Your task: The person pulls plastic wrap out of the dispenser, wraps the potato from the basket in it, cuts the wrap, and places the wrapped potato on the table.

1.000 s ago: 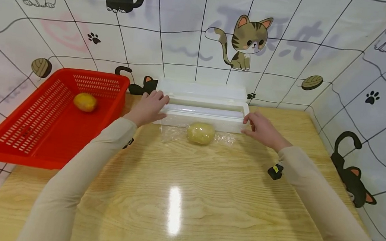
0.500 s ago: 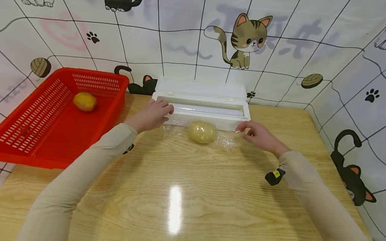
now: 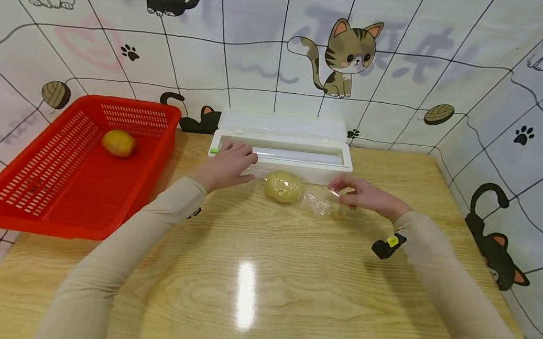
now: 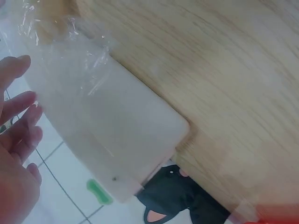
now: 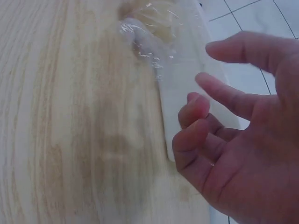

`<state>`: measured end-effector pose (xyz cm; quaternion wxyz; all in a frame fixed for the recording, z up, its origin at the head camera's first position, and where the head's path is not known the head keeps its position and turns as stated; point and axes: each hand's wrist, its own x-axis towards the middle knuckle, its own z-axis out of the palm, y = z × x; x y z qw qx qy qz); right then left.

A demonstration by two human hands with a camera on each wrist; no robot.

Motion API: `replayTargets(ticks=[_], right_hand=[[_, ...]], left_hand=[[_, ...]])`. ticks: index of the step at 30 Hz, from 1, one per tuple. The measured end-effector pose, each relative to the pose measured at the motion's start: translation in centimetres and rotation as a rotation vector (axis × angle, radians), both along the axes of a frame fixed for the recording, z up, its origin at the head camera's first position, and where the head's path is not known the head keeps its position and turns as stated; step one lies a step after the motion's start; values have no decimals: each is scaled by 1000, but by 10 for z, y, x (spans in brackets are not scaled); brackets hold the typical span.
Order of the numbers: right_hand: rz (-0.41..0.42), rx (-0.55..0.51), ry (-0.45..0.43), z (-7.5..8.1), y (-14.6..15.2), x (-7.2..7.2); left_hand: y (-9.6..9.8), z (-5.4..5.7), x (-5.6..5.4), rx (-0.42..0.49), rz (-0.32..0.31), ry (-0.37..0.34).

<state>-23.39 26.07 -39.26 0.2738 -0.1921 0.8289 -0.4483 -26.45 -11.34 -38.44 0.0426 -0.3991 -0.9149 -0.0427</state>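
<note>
A potato-like yellow oval (image 3: 283, 186) wrapped in clear cling film (image 3: 319, 199) lies against the front of a white cling film box (image 3: 299, 174). The box stands with its lid (image 3: 284, 124) raised, and a roll of film (image 3: 296, 155) shows inside. My left hand (image 3: 226, 165) reaches over the box's left part, fingers loosely bent. In the left wrist view its fingertips (image 4: 30, 98) are beside the box with nothing between them. At the film's right end is my right hand (image 3: 366, 194). Thumb and forefinger stand apart in the right wrist view, the other fingers (image 5: 194, 112) loosely curled.
A red plastic basket (image 3: 75, 198) stands at the left with a yellow-orange oval fruit (image 3: 119, 143) in it. A small green slider (image 3: 214, 151) sits at the box's left end. Cat-patterned cloth (image 3: 259, 69) rises behind the wooden table (image 3: 311, 277).
Both hands have come inward toward the wrapped oval, the left shifting right along the box and the right moving slightly left and down. The film's right end is more bunched.
</note>
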Motion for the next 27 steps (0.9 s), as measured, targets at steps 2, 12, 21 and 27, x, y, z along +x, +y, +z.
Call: replayTargets(ticks=[2,12,21,27], right_hand=[[7,7,-30,4,2,1],[-43,194,274,-2,-33,-5],[-147,172,457,-10,-64,3],[-150,169,459,-13,-69,9]], left_hand=[[3,0,3,-9,-25,37],[19,-2,8,-50,-26,165],[29,-1,10,-119,19,7],[28,-6,9,-133,30,-4]])
